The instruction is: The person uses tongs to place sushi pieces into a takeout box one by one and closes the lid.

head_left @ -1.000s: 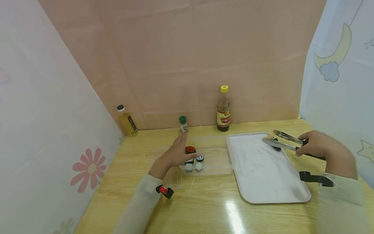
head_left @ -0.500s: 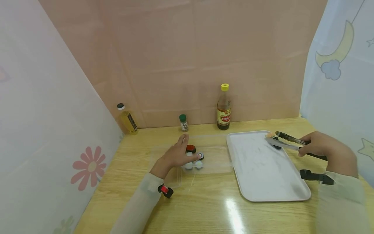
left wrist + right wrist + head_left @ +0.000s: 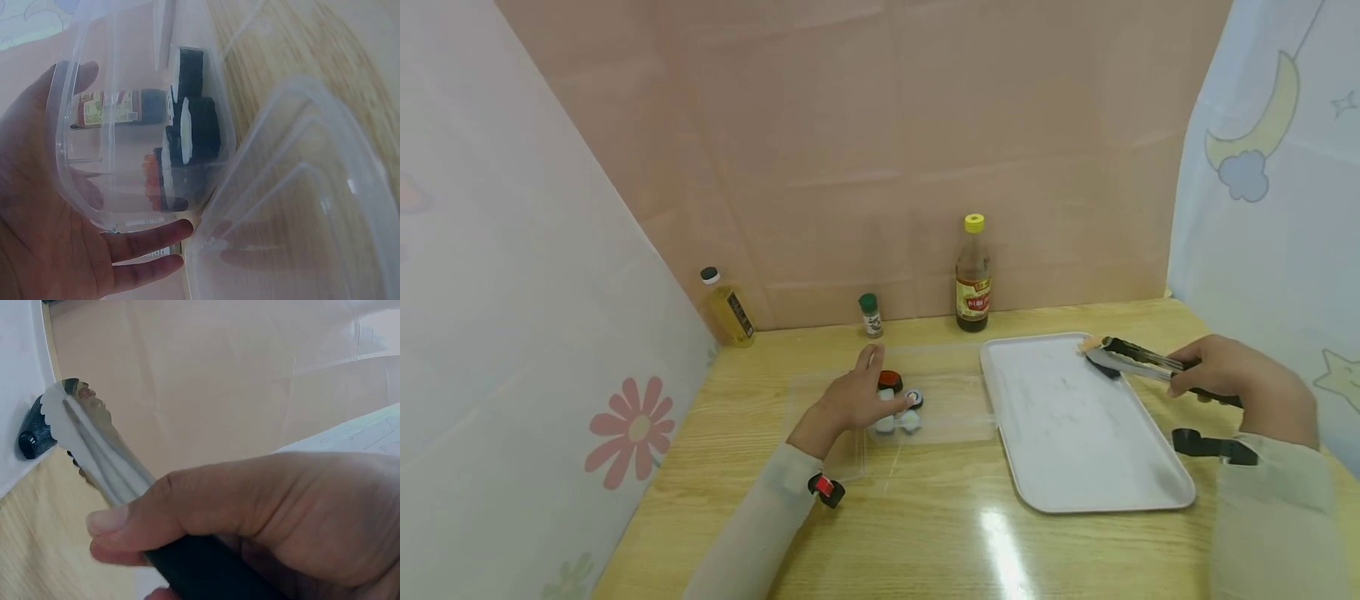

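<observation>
Two tong arms meet at the dark sushi piece (image 3: 34,434) on the far right corner of the pale tray (image 3: 1075,442), ahead and to the left of your right hand (image 3: 1225,371). Your right thumb and fingers grip the tongs (image 3: 1131,367); the tips overlap the piece from both cameras, so I can't say for certain whether they pinch it or only lie against it. An orange patch shows at its far side. Your left hand (image 3: 850,400), well apart from that piece, rests with fingers extended against the left end of a clear plastic container (image 3: 958,408), holding nothing. Inside it, beside your thumb, sit a red-topped roll (image 3: 890,381), a round roll with a coloured centre (image 3: 913,398) and some whitish pieces (image 3: 885,423).

The wood-grain table (image 3: 925,533) runs back to a plain tan backdrop (image 3: 850,167). Along it stand a black-capped oil bottle (image 3: 730,312), a green-capped shaker (image 3: 870,317) and a yellow-capped bottle (image 3: 973,296). Printed panels flank you, a flower (image 3: 634,429) on the left one, a moon (image 3: 1270,117) on the right.

Your left forearm slants forward and inward; your right one points forward, the hand bent inward at the wrist toward the tray.
</observation>
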The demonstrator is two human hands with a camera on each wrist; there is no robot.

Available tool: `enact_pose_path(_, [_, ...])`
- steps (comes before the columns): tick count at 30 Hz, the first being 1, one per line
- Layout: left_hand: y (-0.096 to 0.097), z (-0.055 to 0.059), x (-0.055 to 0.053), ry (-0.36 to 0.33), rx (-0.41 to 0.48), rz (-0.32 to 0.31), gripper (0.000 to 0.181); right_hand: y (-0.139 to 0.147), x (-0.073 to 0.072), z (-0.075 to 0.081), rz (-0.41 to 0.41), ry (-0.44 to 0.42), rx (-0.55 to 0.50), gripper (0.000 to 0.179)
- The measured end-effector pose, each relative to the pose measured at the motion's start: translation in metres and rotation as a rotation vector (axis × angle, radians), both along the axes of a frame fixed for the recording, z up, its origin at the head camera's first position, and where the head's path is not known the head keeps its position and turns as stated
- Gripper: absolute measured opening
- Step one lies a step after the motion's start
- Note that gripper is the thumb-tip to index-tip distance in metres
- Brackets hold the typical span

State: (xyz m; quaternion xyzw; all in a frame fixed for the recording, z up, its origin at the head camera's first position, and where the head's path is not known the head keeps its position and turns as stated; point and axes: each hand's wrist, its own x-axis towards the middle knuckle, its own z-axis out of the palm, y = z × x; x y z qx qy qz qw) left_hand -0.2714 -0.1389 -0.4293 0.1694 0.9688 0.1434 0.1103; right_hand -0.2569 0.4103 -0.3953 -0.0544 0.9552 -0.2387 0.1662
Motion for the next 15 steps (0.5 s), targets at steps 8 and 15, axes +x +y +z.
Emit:
enact_pose_path(8, [-0.001, 0.002, 0.0, 0.009, -0.021, -0.003, 0.11, -0.008, -0.007, -0.008, 0.019, 0.076, -0.071, 0.067])
enact_pose_path(15, [-0.001, -0.001, -0.001, 0.044, -0.014, -0.006, 0.109, -0.025, -0.007, -0.004, 0.062, 0.13, -0.14, 0.06])
